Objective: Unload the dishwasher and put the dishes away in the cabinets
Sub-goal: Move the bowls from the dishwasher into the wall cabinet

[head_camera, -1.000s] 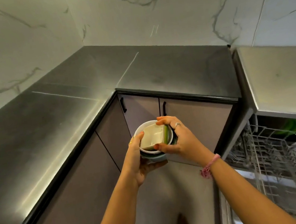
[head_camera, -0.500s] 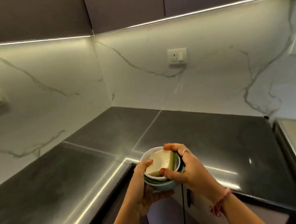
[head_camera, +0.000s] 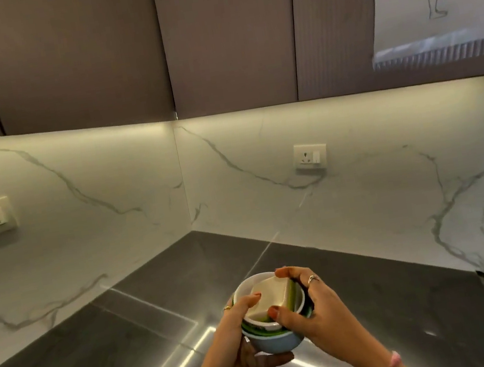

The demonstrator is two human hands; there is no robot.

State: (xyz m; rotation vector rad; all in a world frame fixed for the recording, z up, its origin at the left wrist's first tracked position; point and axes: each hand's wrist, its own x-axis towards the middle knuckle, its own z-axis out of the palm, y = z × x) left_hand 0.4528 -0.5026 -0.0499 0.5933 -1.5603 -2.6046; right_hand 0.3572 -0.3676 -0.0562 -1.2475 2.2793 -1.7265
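Right now I have the nested stack of bowls (head_camera: 272, 326) held between both hands, low in front of my chest and just over the front edge of the dark countertop (head_camera: 378, 288). My left hand (head_camera: 243, 338) cups it from below and from the left, palm under the pale blue bottom bowl (head_camera: 275, 343), thumb hooked over the white rim. My right hand (head_camera: 315, 314) wraps the right side, fingers curled over the far rim and thumb pressed on the near edge of the square white dish (head_camera: 271, 297) that sits tilted inside the round white bowl (head_camera: 251, 289). Green rims show between the layers.

What matters for the next move is height: the upper cabinets (head_camera: 227, 36) lie straight above and beyond the stack, all doors closed, no handles that I can see. Both hands are occupied, so I judge one must let go to open a door. The left hand already carries the weight from underneath, so the right looks the freer one to reach up. The tilted square dish could slide once my right thumb leaves it.
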